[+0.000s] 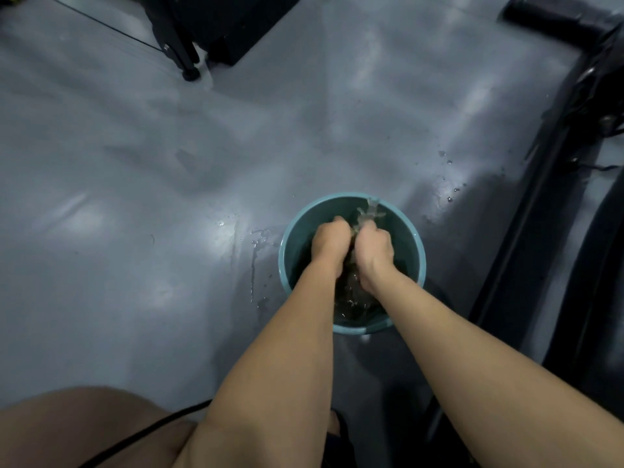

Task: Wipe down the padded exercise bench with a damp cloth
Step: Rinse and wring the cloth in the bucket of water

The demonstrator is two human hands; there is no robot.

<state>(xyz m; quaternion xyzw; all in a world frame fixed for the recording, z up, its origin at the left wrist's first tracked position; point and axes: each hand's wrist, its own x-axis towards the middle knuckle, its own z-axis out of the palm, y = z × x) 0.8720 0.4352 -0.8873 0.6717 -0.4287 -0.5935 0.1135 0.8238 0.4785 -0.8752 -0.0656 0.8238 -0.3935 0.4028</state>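
A teal bucket holding water stands on the grey floor in front of me. Both my hands are inside it, fists side by side. My left hand and my right hand each grip a dark wet cloth between them; a bit of it sticks up past my knuckles and water splashes below. Most of the cloth is hidden by my fingers. No padded bench top shows plainly.
Water drops and streaks lie on the floor left and right of the bucket. A dark machine frame runs along the right side. A black stand with a foot is at the top left. My knee and a black cord are bottom left.
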